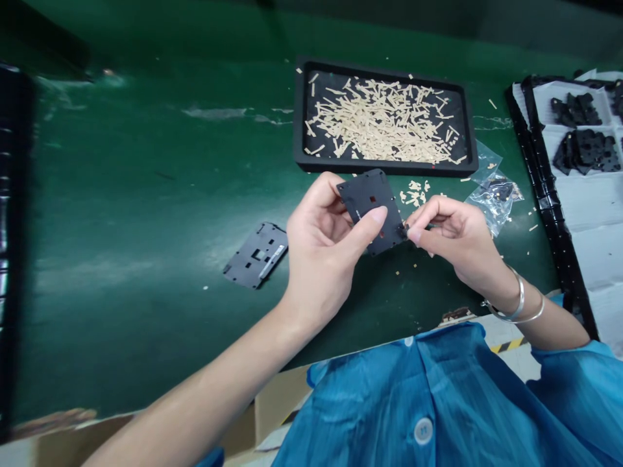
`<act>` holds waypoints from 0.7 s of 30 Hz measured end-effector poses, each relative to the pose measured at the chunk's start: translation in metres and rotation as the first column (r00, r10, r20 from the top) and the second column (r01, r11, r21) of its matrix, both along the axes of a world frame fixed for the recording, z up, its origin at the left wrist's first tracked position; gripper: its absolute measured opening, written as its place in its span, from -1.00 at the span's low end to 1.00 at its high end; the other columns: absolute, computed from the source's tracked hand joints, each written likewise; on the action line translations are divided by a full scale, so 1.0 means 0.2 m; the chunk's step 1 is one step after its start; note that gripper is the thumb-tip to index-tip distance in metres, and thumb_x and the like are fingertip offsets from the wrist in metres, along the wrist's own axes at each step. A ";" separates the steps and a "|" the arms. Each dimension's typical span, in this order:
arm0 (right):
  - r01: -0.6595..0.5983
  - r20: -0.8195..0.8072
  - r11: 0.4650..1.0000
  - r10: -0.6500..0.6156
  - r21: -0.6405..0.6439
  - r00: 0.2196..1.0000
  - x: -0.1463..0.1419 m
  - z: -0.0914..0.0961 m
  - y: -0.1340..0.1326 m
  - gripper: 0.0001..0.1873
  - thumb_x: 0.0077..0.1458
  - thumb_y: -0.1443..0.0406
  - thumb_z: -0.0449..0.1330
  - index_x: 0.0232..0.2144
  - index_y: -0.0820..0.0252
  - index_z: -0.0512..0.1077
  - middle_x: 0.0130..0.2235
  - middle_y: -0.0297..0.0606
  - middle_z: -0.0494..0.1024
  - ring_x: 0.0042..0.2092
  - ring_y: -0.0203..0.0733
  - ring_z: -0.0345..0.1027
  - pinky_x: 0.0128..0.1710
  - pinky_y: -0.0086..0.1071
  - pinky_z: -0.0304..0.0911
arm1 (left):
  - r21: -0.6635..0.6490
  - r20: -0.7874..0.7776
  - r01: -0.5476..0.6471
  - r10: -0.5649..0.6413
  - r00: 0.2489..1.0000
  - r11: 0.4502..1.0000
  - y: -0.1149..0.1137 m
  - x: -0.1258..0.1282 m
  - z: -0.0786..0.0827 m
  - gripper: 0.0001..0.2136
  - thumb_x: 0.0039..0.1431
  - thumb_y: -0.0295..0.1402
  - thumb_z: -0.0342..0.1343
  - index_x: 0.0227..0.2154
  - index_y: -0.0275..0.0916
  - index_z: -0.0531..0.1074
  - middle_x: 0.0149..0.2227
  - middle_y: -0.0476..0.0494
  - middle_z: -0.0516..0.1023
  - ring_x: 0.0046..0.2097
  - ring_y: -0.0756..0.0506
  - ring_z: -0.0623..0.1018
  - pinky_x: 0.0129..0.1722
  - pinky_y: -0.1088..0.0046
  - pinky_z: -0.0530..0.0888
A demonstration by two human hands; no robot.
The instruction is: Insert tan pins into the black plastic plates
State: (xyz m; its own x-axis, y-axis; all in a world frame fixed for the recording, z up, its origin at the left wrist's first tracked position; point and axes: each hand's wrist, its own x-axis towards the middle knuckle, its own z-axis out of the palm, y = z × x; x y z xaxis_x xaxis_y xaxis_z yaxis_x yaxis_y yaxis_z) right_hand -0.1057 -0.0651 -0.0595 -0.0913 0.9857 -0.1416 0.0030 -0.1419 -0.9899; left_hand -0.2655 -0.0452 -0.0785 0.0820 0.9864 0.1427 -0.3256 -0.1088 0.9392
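My left hand [324,243] grips a flat black plastic plate [372,194] with small square holes, thumb across its face and fingers behind. At the plate's lower right corner, my right hand [450,237] pinches a tiny dark piece [405,228] between thumb and fingertips; its exact kind is too small to tell. The piece appears to touch the plate's edge. To the left, a similar black plate [257,254] with several square openings and a pale strip lies on the green table [146,272].
A black tray [299,123] of small cream strips stands behind my hands. Loose strips [415,194] and a clear plastic bag [494,201] lie in front of it. At right, a black-edged tray [596,214] has white compartments with stacked black parts [586,150].
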 end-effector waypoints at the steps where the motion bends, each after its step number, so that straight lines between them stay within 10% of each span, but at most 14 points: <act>1: 0.001 -0.005 1.000 -0.001 -0.001 1.000 0.00 0.00 0.00 -0.86 -0.11 0.39 0.31 -0.60 0.24 0.40 -0.47 -0.34 0.49 -0.44 -0.41 0.32 -0.60 -0.58 0.13 | -0.003 0.006 0.001 -0.001 1.000 1.000 0.00 0.00 0.00 -0.80 0.00 -0.53 0.27 -0.45 -0.26 0.31 -0.48 0.08 0.37 -0.47 0.12 0.38 -0.52 0.67 0.41; 21: -0.002 -0.017 1.000 0.002 -0.012 1.000 0.01 0.01 0.00 -0.85 -0.10 0.38 0.31 -0.60 0.22 0.40 -0.48 -0.37 0.49 -0.47 -0.42 0.29 -0.60 -0.53 0.10 | -0.010 0.081 0.056 -0.055 0.995 0.998 0.00 0.01 0.00 -0.80 0.03 -0.53 0.28 -0.43 -0.26 0.32 -0.48 0.12 0.41 -0.52 0.13 0.46 -0.58 0.64 0.56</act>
